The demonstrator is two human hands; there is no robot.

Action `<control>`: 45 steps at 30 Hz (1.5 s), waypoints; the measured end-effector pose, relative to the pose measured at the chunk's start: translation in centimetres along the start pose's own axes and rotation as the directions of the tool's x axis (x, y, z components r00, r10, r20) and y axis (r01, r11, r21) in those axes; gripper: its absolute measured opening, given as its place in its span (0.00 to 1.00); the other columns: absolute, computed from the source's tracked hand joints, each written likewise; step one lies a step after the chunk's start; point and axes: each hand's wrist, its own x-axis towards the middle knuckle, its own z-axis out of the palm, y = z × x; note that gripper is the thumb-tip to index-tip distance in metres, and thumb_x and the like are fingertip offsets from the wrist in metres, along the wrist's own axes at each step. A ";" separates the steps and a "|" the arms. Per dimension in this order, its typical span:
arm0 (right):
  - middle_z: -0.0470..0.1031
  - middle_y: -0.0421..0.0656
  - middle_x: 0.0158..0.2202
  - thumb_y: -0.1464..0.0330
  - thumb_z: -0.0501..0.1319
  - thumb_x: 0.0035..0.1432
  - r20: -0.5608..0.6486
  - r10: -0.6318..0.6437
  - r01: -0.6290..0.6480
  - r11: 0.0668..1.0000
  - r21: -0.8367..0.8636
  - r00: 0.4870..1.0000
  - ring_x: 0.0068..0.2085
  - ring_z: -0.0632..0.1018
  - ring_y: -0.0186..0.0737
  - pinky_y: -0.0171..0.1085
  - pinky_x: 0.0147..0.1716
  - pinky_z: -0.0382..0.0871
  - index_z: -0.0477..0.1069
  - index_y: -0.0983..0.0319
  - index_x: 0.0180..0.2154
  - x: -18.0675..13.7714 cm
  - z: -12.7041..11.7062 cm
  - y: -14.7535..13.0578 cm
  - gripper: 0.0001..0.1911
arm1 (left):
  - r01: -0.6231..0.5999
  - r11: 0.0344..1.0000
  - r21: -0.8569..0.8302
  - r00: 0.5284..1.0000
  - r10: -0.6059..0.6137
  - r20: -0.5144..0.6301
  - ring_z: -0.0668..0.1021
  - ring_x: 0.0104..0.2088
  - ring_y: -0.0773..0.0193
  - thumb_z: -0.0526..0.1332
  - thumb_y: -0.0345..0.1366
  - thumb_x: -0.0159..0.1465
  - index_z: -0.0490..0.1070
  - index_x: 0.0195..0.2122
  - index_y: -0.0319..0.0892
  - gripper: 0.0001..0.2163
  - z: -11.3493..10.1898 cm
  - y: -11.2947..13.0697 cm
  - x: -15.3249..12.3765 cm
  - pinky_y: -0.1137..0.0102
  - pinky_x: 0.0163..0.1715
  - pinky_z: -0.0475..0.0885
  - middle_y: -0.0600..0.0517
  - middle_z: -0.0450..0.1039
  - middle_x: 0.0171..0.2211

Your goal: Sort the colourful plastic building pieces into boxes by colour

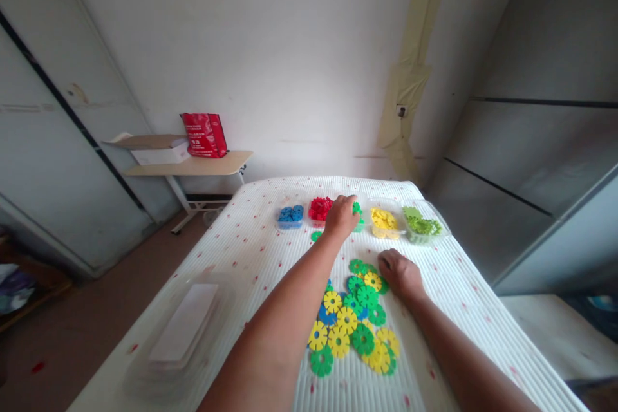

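My left hand [342, 215] reaches over a clear plastic box of green notched discs [358, 222], its fingers closed. Green shows right at the fingertips, but I cannot tell whether a disc is held. My right hand [402, 275] rests at the right edge of a loose pile, fingers curled in; whatever is in them is hidden. The pile mixes yellow discs [346, 320], green discs [367, 297] and blue discs [327, 316], partly overlapping. A single green disc [315, 235] lies just in front of the box of red pieces [319, 208].
Further boxes hold blue pieces [290, 215], yellow pieces [384, 221] and light green pieces [423, 225]. Clear lids with a pale card [186, 322] lie at the left of the white cloth-covered table [261, 257]. A side table [193, 167] bears a red bag [205, 135].
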 end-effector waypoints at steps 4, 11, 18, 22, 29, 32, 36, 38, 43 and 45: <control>0.71 0.40 0.31 0.68 0.49 0.58 0.003 0.008 -0.008 1.000 0.021 1.000 0.30 0.70 0.32 0.31 0.29 0.55 0.70 0.60 0.30 0.0 0.0 0.2 0.12 | 0.008 0.999 -0.041 0.998 -0.010 -0.059 0.71 0.49 0.61 0.60 0.31 0.56 0.67 0.49 0.42 0.18 1.0 -1.3 -0.8 0.68 0.51 0.65 0.47 0.69 0.45; 0.72 0.41 0.32 0.67 0.49 0.58 0.018 0.007 -0.007 1.000 0.004 1.000 0.31 0.72 0.33 0.31 0.29 0.57 0.70 0.59 0.31 0.0 -0.2 0.0 0.13 | 0.231 0.970 -0.078 0.972 -0.234 -0.032 0.75 0.37 0.66 0.55 0.30 0.58 0.74 0.36 0.43 0.09 -2.1 -5.9 -9.2 0.72 0.40 0.68 0.50 0.75 0.37; 0.74 0.42 0.34 0.66 0.53 0.53 0.112 -0.006 -0.042 0.903 0.428 0.994 0.33 0.74 0.37 0.35 0.35 0.66 0.72 0.60 0.37 0.0 -1.4 0.9 0.12 | 0.392 0.912 -0.123 0.915 -0.401 -0.050 0.75 0.33 0.66 0.55 0.27 0.53 0.73 0.31 0.41 0.09 -3.3 -11.4 -16.5 0.72 0.37 0.69 0.51 0.74 0.32; 0.74 0.46 0.40 0.64 0.58 0.50 0.217 -0.167 0.004 0.801 0.598 0.962 0.33 0.74 0.38 0.36 0.31 0.69 0.73 0.61 0.40 -0.6 -2.9 0.8 0.15 | 0.334 0.922 -0.199 0.921 -0.363 -0.138 0.75 0.33 0.67 0.54 0.27 0.54 0.73 0.31 0.42 0.09 -2.9 -12.0 -17.3 0.72 0.37 0.70 0.52 0.74 0.33; 0.68 0.45 0.55 0.65 0.50 0.62 0.147 -0.494 0.406 0.823 0.396 0.857 0.53 0.69 0.44 0.47 0.50 0.64 0.71 0.54 0.49 -0.9 -3.1 -1.6 0.17 | 0.340 0.925 -0.169 0.920 -0.365 -0.142 0.75 0.32 0.66 0.54 0.28 0.54 0.73 0.30 0.41 0.09 -2.8 -11.8 -17.0 0.71 0.37 0.70 0.52 0.74 0.32; 0.70 0.46 0.53 0.65 0.48 0.63 0.151 -0.478 0.428 0.862 0.272 0.865 0.52 0.69 0.43 0.45 0.49 0.65 0.69 0.57 0.51 -0.6 -2.0 -1.4 0.18 | 0.336 0.927 -0.169 0.922 -0.360 -0.143 0.75 0.33 0.66 0.54 0.28 0.54 0.73 0.30 0.41 0.08 -2.8 -11.9 -17.0 0.71 0.37 0.70 0.52 0.74 0.32; 0.70 0.46 0.53 0.67 0.49 0.62 0.139 -0.349 0.337 0.936 0.099 0.927 0.51 0.70 0.42 0.45 0.49 0.65 0.70 0.56 0.49 -0.4 -1.6 0.1 0.17 | 0.343 0.925 -0.165 0.921 -0.366 -0.136 0.75 0.33 0.66 0.54 0.29 0.54 0.73 0.30 0.41 0.08 -2.8 -11.9 -17.0 0.71 0.37 0.70 0.52 0.74 0.32; 0.72 0.45 0.51 0.68 0.50 0.62 0.151 -0.289 0.289 0.957 0.020 0.945 0.50 0.71 0.43 0.45 0.48 0.66 0.72 0.57 0.46 -0.5 -2.0 0.7 0.16 | 0.346 0.923 -0.171 0.919 -0.370 -0.138 0.75 0.32 0.66 0.54 0.29 0.54 0.73 0.30 0.41 0.09 -2.7 -12.0 -17.0 0.71 0.37 0.70 0.52 0.74 0.32; 0.72 0.46 0.50 0.70 0.51 0.58 0.108 -0.210 0.212 0.977 0.000 0.972 0.48 0.73 0.42 0.41 0.45 0.67 0.72 0.58 0.45 -0.8 -3.5 1.2 0.16 | 0.332 0.925 -0.183 0.920 -0.360 -0.153 0.75 0.33 0.66 0.54 0.29 0.54 0.73 0.30 0.42 0.09 -2.5 -12.3 -17.1 0.71 0.37 0.70 0.53 0.74 0.32; 0.73 0.45 0.47 0.68 0.53 0.57 0.098 -0.187 0.184 0.982 0.038 0.977 0.46 0.74 0.41 0.38 0.43 0.68 0.72 0.57 0.45 -1.0 -4.1 1.0 0.16 | 0.330 0.927 -0.180 0.921 -0.358 -0.153 0.75 0.33 0.66 0.54 0.29 0.54 0.73 0.30 0.42 0.09 -2.5 -12.3 -17.1 0.71 0.37 0.70 0.53 0.74 0.32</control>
